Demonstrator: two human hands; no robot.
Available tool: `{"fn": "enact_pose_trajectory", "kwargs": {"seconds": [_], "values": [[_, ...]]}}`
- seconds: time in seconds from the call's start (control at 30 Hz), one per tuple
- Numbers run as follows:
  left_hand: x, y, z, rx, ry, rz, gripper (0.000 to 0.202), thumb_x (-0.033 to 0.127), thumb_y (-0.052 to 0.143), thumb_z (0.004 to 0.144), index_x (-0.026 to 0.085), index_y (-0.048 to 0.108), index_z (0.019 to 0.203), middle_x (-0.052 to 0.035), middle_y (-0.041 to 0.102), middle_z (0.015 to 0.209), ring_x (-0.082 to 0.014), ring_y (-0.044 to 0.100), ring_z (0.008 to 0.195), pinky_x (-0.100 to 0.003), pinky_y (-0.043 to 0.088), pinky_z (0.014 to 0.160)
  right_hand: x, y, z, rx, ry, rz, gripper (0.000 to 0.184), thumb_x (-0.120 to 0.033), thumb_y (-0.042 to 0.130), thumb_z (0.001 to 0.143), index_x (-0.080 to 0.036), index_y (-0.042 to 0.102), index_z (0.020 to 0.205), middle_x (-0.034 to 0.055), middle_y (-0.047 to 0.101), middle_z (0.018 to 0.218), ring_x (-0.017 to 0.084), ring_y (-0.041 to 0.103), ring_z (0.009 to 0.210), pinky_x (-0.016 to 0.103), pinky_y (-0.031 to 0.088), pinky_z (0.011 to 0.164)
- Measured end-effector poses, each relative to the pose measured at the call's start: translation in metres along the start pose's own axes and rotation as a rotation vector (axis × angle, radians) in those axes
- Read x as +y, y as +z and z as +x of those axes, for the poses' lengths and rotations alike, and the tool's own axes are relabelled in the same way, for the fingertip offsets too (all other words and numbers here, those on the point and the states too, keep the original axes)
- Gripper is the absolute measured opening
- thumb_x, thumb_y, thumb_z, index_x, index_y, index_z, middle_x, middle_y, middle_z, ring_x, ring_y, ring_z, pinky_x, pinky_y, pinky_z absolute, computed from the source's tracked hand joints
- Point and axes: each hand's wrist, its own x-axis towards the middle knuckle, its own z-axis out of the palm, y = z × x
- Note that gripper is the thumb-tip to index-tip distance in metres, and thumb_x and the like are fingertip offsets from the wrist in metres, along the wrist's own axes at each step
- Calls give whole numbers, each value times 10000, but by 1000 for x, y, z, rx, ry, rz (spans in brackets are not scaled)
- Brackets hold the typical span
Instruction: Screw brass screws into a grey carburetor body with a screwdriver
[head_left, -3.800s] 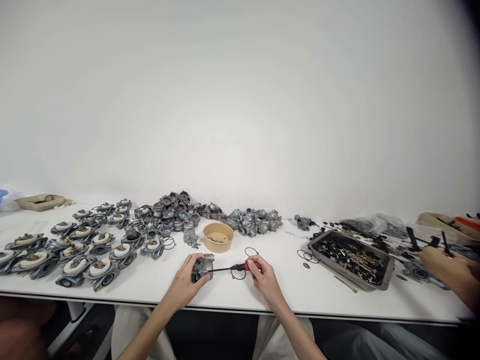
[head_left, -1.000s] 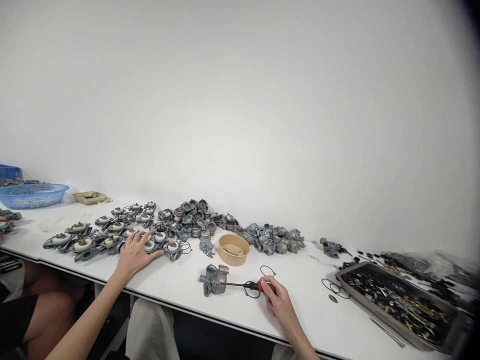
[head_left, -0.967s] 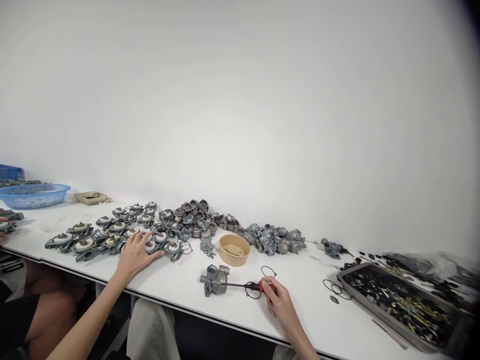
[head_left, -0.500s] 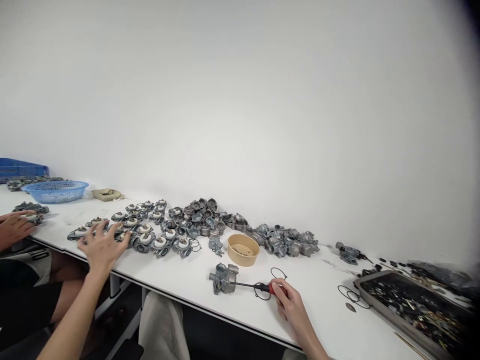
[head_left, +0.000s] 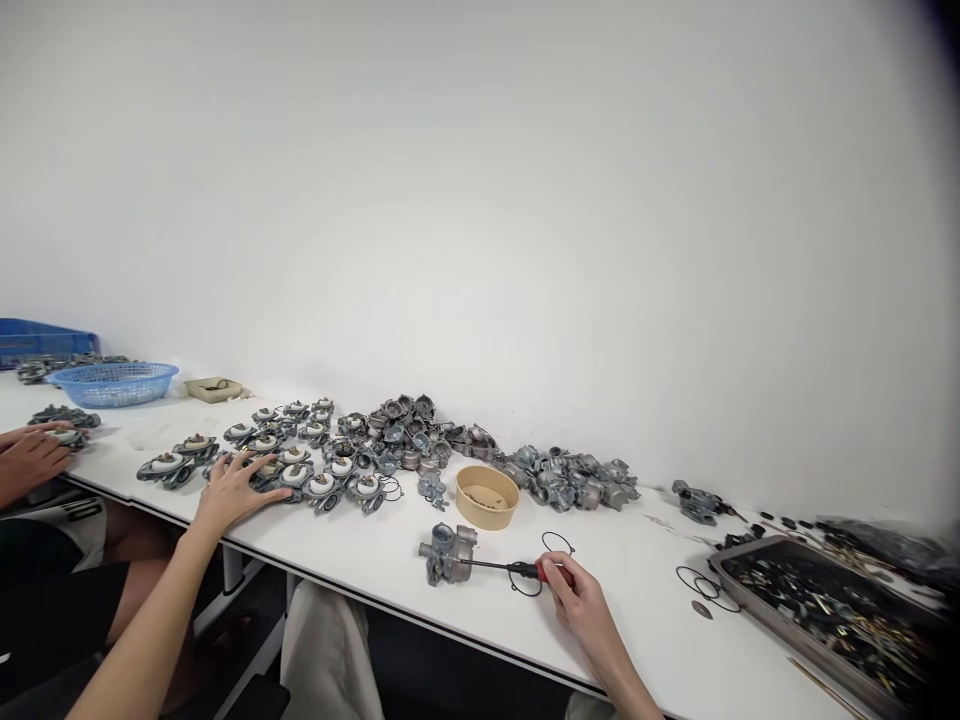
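Observation:
My left hand (head_left: 236, 490) lies over the near side of a group of carburetors with white floats (head_left: 292, 472), fingers spread, touching or just above them. What is under its palm is hidden. My right hand (head_left: 571, 592) is wrapped round the red handle of a screwdriver (head_left: 517, 569). The screwdriver's shaft points left, and its tip meets the side of a single carburetor (head_left: 448, 555) standing near the table's front edge. A thin black rubber ring (head_left: 526, 586) lies under the screwdriver, with another ring (head_left: 558, 543) just behind it.
Behind stand a tan paper bowl (head_left: 487, 512) of small screws and heaps of grey metal bowls (head_left: 409, 430) and castings (head_left: 574, 480). A metal tray (head_left: 780, 605) of small parts is at right. At left, a co-worker's hands (head_left: 34, 462) are near a blue basket (head_left: 116, 385).
My left hand has moved right and lowered onto the group of carburetors, uncovering two at the left. My right hand and the screwdriver stay almost still.

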Motion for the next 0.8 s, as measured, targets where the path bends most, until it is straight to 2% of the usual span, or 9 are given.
{"fn": "enact_pose_trajectory", "kwargs": {"seconds": [0.13, 0.33, 0.53, 0.8], "values": [[4, 7, 4, -20, 28, 70, 515, 403, 739, 995, 230, 600, 1459, -116, 505, 1612, -396, 474, 1467, -668, 393, 1182, -2, 2, -2, 8, -12, -15, 645, -838, 679, 796, -194, 681, 834, -54, 392, 592, 101, 268, 495, 240, 207, 429], [5, 10, 10, -5, 45, 108, 479, 382, 729, 1006, 219, 606, 1439, -122, 542, 1568, -374, 542, 1405, -632, 467, 1133, -2, 2, -1, 20, -28, -45, 661, -853, 666, 788, -194, 694, 830, -42, 425, 586, 111, 310, 488, 246, 235, 424], [12, 12, 12, 6, 63, 98, 463, 383, 722, 1010, 221, 611, 1430, -119, 545, 1564, -365, 551, 1392, -621, 471, 1129, -1, -1, 2, 19, -33, -70, 654, -849, 676, 771, -197, 708, 805, -28, 445, 566, 132, 353, 492, 257, 276, 424], [32, 28, 21, 40, 51, 62, 435, 371, 718, 1017, 211, 622, 1409, -121, 578, 1527, -348, 602, 1337, -597, 520, 1088, 1, 2, -1, 7, -17, -44, 632, -823, 664, 816, -192, 684, 860, -44, 410, 623, 112, 275, 518, 251, 208, 456]]}}
